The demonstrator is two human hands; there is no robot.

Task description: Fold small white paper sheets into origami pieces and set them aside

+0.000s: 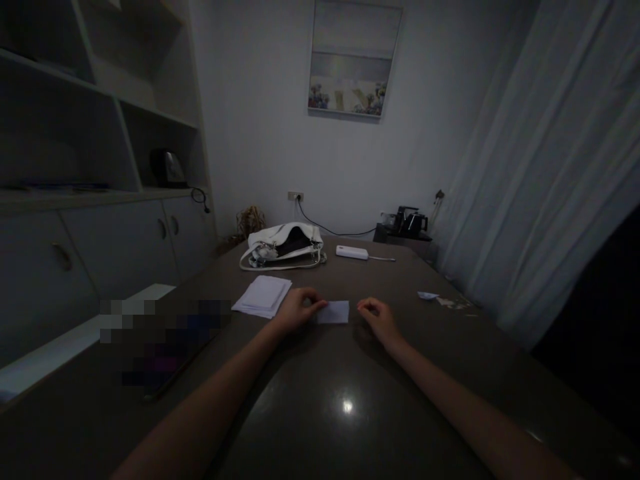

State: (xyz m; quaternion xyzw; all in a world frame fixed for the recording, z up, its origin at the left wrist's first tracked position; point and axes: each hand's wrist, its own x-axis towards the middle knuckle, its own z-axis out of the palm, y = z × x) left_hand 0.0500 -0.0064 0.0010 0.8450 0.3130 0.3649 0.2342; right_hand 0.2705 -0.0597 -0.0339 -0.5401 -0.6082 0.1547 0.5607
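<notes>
Bare forearms (225, 393) reach across the dark table (310, 433), nearest my view. I see the left hand (297, 310) grasping the left end of a small white paper (336, 312), presumably to steady it there. The right hand (379, 321) sits just beside its right end, fingers curled; in this dim light I can't tell whether they hold anything. The paper stack (263, 293) lies by the left hand, probably for easy reach.

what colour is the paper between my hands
White; the paper shows best in the head view.
</notes>
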